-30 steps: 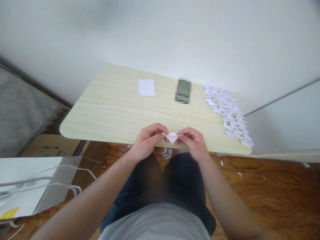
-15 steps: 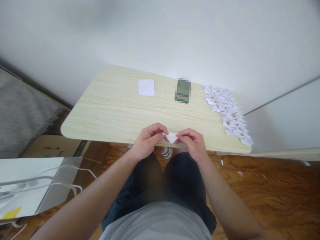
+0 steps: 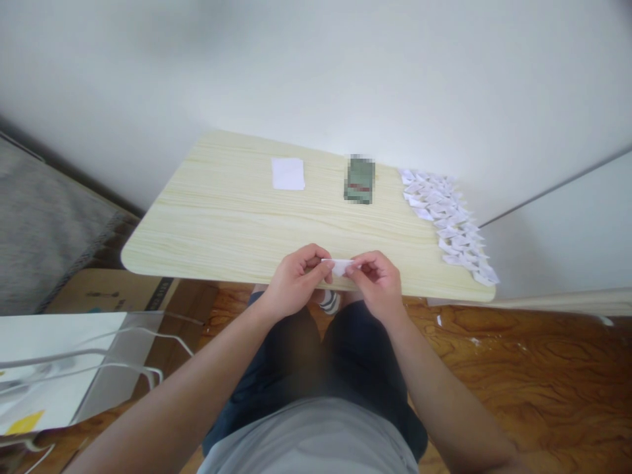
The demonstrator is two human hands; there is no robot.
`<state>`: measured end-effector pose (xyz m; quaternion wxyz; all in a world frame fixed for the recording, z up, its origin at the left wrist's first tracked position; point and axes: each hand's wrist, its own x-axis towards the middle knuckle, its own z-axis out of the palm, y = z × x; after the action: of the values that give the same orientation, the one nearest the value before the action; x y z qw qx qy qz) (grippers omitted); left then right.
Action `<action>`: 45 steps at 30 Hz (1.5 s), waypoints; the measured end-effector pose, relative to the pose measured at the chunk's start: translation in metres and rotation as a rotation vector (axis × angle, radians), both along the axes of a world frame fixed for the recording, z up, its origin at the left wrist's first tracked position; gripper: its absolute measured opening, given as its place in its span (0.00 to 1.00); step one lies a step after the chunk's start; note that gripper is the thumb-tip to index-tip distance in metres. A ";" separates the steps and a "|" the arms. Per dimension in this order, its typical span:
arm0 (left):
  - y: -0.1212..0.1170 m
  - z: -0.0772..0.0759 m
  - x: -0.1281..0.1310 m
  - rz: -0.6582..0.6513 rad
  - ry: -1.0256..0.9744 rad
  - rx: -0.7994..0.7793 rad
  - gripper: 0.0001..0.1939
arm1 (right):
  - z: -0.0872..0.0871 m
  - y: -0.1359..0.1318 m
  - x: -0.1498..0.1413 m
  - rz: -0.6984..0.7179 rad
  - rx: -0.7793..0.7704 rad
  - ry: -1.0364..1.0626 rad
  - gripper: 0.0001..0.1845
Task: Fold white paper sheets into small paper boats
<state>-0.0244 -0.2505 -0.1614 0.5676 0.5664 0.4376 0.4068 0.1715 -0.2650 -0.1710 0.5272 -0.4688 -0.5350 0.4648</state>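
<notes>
Between my two hands is a small folded piece of white paper (image 3: pixel 340 267), held at the table's near edge. My left hand (image 3: pixel 301 276) pinches its left end between thumb and fingers. At the other end my right hand (image 3: pixel 376 280) grips it, the thumb lying over its front. My fingertips hide part of the paper. Farther back on the table (image 3: pixel 222 217) lies a stack of square white paper (image 3: pixel 288 174). Many small folded paper boats (image 3: pixel 444 210) stand in rows along the table's right end.
A blurred green packet (image 3: pixel 360 180) lies near the wall, between the paper stack and the boats. Left of the table are a cardboard box (image 3: pixel 108 293) and a white surface with white cables (image 3: pixel 54 359). Paper scraps (image 3: pixel 474 342) dot the wooden floor.
The folded paper showed a downward-pointing triangle before; now a narrower strip shows. My right thumb has moved inward over the paper, and both hands are slightly closer together.
</notes>
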 end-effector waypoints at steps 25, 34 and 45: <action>-0.001 -0.002 -0.001 -0.024 0.047 0.106 0.12 | 0.006 0.002 0.001 0.015 -0.028 -0.202 0.10; 0.003 -0.004 -0.002 0.000 -0.021 0.102 0.12 | 0.005 0.007 0.007 0.056 -0.079 -0.127 0.11; 0.009 -0.001 -0.006 0.065 -0.045 0.103 0.14 | 0.007 0.013 0.007 0.038 -0.072 -0.087 0.15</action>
<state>-0.0307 -0.2411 -0.1627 0.5337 0.5711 0.4217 0.4596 0.1782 -0.2522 -0.1638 0.4774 -0.4969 -0.5490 0.4730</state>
